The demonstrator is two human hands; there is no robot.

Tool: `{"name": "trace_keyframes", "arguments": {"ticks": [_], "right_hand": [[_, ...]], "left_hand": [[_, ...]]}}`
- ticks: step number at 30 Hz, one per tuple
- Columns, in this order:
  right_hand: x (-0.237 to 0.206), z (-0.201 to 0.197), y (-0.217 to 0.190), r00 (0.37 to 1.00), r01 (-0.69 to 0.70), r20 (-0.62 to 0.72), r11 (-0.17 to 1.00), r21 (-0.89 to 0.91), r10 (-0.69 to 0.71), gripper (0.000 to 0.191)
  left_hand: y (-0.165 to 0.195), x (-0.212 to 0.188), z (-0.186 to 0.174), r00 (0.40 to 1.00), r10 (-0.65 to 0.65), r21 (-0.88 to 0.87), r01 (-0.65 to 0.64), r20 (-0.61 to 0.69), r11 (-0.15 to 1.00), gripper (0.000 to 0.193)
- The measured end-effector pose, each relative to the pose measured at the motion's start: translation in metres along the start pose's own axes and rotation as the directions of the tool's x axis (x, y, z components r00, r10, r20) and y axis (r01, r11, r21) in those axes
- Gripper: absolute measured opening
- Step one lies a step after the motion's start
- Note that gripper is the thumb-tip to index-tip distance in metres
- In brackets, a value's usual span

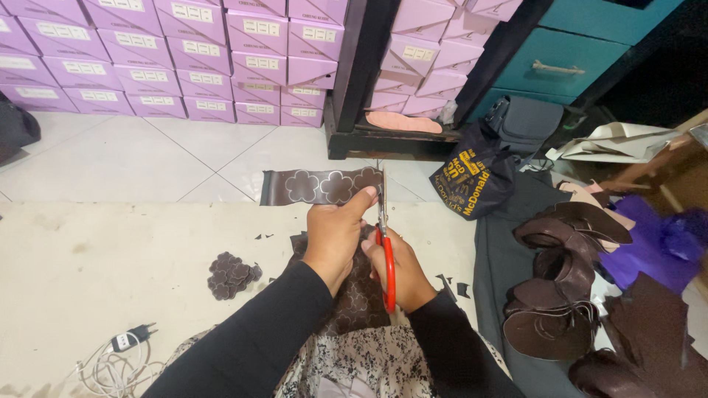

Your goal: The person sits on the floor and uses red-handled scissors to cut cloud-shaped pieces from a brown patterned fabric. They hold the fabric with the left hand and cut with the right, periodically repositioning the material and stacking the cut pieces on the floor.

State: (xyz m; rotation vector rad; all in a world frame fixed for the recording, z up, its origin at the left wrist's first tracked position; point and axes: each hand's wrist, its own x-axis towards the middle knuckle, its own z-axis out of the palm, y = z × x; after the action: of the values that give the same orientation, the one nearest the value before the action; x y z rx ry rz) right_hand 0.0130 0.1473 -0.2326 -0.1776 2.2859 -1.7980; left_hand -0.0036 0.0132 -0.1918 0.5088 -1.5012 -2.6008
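My left hand (335,234) grips a strip of dark brown leather (318,187) marked with pale flower outlines, thumb on top near its right end. My right hand (402,276) holds red-handled scissors (384,243), blades pointing away from me into the strip's right edge. More of the brown sheet (355,306) lies under both hands over my lap. A small pile of cut brown flower pieces (231,274) rests on the beige mat (110,258) left of my left forearm.
Stacks of lilac boxes (184,59) line the far wall. A black printed bag (472,184) sits to the right, a heap of brown leather shoe parts (560,295) beside it, purple fabric (656,243) further right. A white cable with plug (122,354) lies bottom left.
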Motion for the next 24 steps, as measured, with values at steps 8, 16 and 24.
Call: {"name": "trace_keyframes", "arguments": {"ticks": [8, 16, 24], "right_hand": [[-0.003, 0.005, -0.010, 0.999, 0.043, -0.018, 0.999, -0.021, -0.043, 0.020], [-0.010, 0.006, -0.017, 0.997, 0.071, -0.033, 0.997, -0.025, -0.072, 0.023], [-0.008, 0.003, -0.013, 0.998, 0.056, -0.024, 0.998, 0.015, -0.055, 0.023]], "left_hand": [[-0.007, 0.004, -0.001, 1.000, -0.006, -0.099, 0.007, 0.011, 0.995, 0.027], [-0.002, 0.003, 0.001, 1.000, 0.005, -0.139, -0.002, 0.023, 0.990, 0.022], [0.005, 0.002, 0.000, 0.999, 0.047, -0.147, -0.043, 0.027, 0.988, 0.019]]}}
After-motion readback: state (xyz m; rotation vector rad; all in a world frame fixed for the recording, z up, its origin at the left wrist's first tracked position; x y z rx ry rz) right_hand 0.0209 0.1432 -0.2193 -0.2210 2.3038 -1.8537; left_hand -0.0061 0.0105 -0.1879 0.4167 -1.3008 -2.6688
